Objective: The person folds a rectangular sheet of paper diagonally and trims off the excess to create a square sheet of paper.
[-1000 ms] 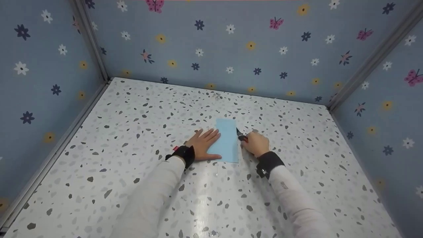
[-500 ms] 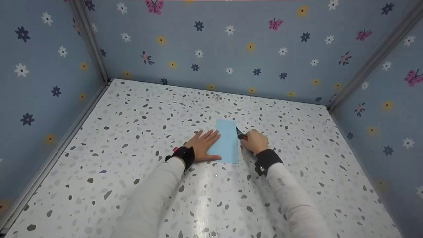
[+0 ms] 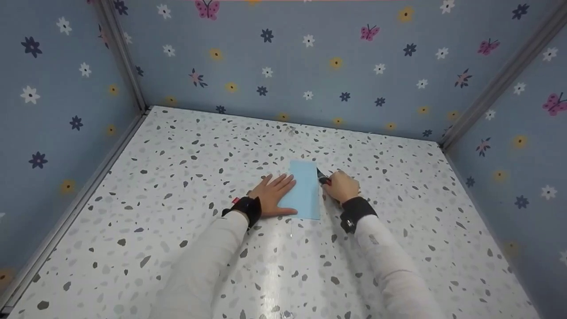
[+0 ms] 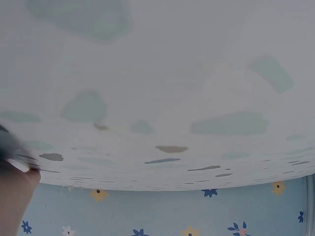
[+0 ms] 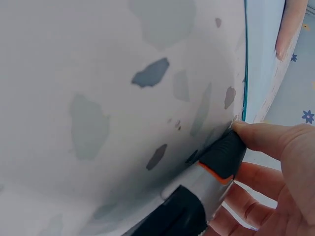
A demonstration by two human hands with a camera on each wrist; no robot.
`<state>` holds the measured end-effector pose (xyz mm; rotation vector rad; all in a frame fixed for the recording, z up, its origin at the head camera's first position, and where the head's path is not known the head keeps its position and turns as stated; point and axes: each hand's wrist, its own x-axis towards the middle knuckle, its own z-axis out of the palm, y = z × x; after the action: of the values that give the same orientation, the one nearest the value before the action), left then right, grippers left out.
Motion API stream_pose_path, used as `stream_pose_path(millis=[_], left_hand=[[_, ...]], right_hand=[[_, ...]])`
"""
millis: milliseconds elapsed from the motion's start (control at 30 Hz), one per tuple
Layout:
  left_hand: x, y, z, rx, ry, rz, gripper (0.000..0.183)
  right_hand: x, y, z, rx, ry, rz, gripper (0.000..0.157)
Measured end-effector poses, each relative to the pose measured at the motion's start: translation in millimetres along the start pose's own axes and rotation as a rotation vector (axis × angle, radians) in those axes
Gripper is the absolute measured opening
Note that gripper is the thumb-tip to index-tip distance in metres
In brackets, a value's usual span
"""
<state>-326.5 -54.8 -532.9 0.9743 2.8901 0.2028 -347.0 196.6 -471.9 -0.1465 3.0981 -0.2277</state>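
Note:
A light blue sheet of paper (image 3: 305, 189) lies flat on the speckled table. My left hand (image 3: 272, 195) rests on its left side with fingers straight and spread and the thumb across the near part. At the right edge of the sheet, my right hand (image 3: 342, 187) grips a utility knife (image 3: 324, 178), its dark tip at the paper's upper right edge. Seen from the right wrist, the knife (image 5: 216, 157) has a black and grey handle with orange trim, under the thumb and curled fingers. The knife's front end is hidden there.
The white table (image 3: 212, 146) has grey speckles. Blue panels (image 3: 283, 57) printed with flowers and butterflies stand at its back and both sides, joined by grey metal posts (image 3: 122, 53). Black straps (image 3: 248, 210) circle both wrists.
My right hand and the knife have slid slightly away from me along the paper's right edge. The left hand and the sheet stay in place.

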Motion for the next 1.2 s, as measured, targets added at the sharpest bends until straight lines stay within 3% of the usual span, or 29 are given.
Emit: stream_pose_path(millis=[467, 1200], left_hand=[[-0.6, 0.7, -0.5, -0.039, 0.001, -0.001, 0.1], [1.6, -1.1, 1.2, -0.009, -0.005, -0.001, 0.101]], right_hand=[[7, -3, 0.5, -0.01, 0.019, 0.02, 0.029], [16, -5, -2.5, 0.004, -0.039, 0.071, 0.028]])
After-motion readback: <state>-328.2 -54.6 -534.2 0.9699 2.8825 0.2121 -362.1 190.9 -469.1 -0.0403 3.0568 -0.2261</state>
